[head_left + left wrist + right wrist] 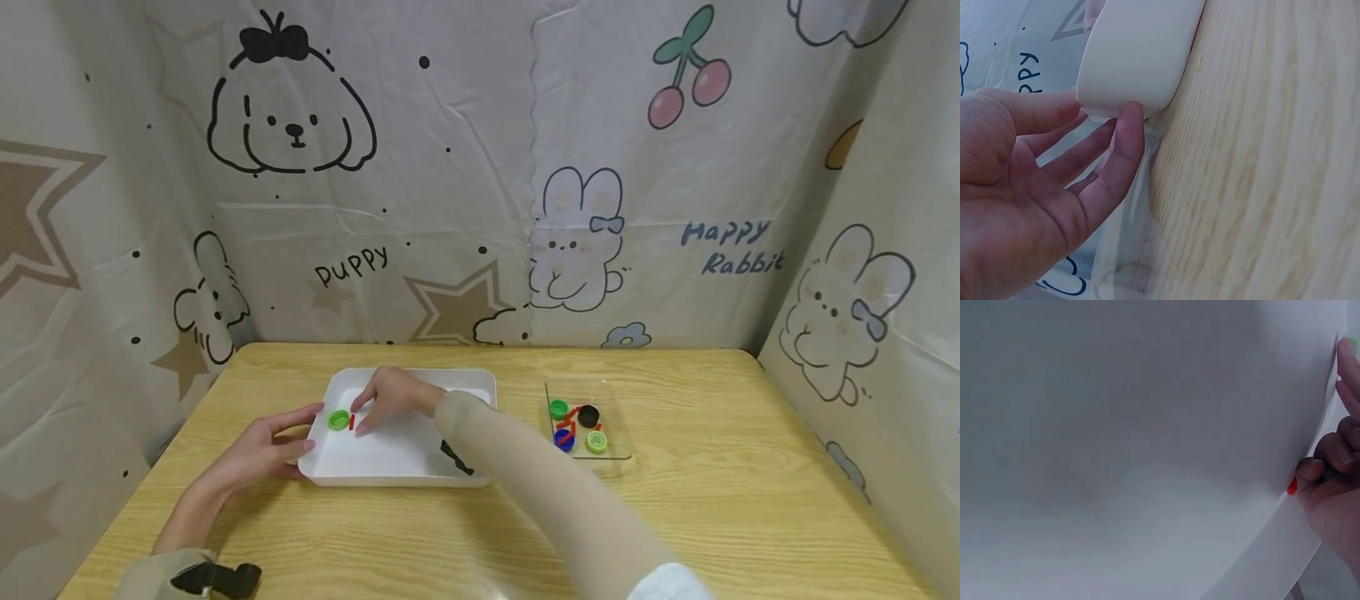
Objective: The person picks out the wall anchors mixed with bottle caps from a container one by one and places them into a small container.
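A white tray (397, 462) lies on the table, its left end held by my left hand (258, 450) between thumb and fingers. The left wrist view shows that hand (1054, 181) around the tray's corner (1132, 69). Inside the tray sits a green bottle cap (339, 420), with a short red stick (352, 422) standing out just right of it. My right hand (393, 396) is over the tray, thumb and forefinger apart close to that stick. In the right wrist view, its other fingers curl, and another red piece (1292, 486) pokes out beside the little finger.
Right of the tray stands a clear box (611, 446) holding several bottle caps, such as a black cap (588, 416) and a blue cap (563, 442), with several red sticks among them. A printed curtain (465, 192) encloses the wooden table (720, 500).
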Available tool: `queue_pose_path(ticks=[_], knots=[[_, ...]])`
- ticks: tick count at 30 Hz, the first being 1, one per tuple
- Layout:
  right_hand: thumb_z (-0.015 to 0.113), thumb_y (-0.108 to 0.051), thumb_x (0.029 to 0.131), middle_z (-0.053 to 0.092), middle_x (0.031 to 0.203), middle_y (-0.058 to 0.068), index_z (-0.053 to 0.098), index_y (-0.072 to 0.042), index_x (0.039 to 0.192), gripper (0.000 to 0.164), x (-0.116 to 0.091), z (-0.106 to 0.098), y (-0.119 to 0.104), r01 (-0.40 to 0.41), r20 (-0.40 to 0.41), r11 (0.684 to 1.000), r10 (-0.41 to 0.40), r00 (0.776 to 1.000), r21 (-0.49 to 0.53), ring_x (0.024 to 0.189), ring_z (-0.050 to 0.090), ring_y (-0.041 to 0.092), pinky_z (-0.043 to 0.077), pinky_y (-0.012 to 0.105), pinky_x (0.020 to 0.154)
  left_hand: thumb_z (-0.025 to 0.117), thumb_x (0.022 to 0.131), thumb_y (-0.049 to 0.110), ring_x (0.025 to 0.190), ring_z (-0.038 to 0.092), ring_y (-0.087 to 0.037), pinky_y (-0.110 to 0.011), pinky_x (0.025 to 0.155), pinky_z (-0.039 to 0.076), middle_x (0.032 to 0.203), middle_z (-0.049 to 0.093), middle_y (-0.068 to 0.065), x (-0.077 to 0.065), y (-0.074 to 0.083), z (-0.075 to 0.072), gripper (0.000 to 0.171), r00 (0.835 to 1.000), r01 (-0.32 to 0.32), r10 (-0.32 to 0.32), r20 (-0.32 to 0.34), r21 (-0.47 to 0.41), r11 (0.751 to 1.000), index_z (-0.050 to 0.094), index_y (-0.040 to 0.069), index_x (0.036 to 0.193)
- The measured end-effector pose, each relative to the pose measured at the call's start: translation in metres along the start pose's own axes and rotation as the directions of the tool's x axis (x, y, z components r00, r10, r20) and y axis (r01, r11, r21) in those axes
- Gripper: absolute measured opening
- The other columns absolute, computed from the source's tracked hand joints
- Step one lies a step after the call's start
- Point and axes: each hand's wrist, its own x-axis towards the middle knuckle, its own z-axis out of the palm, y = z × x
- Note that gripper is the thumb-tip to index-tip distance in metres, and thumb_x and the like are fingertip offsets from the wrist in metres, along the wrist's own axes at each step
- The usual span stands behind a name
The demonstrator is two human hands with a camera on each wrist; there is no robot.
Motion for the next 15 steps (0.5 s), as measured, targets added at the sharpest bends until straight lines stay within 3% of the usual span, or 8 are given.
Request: queue_pose_path(ticks=[5,15], knots=[[0.085,-0.036,0.069,0.064,0.072,-0.016,0.077,-0.024,0.101,0.036,0.002,0.005,-0.003,0.027,-0.022,0.999,-0.028,0.999,-0.036,0.061,0.043,0.004,0.035,0.016,0.055,0.062,0.092,0.010,0.119,0.046,-0.041,-0.046,0.073,0.055,0.154,0.021,-0.017,0.000,0.000,0.000,0.062,1.000,0.004,-0.004,0.004,0.005,1.000,0.035,0.009,0.148],[0.086,-0.038,0.066,0.067,0.078,-0.021,0.078,-0.026,0.095,0.032,0.004,0.013,0.000,0.000,-0.099,0.999,-0.003,0.995,-0.036,0.062,0.044,0.004,0.035,0.016,0.055,0.062,0.093,0.012,0.117,0.048,-0.038,-0.045,0.073,0.056,0.154,0.021,-0.017,0.000,0.001,0.000,0.061,1.000,0.020,-0.020,0.001,0.019,1.000,0.035,0.011,0.148]])
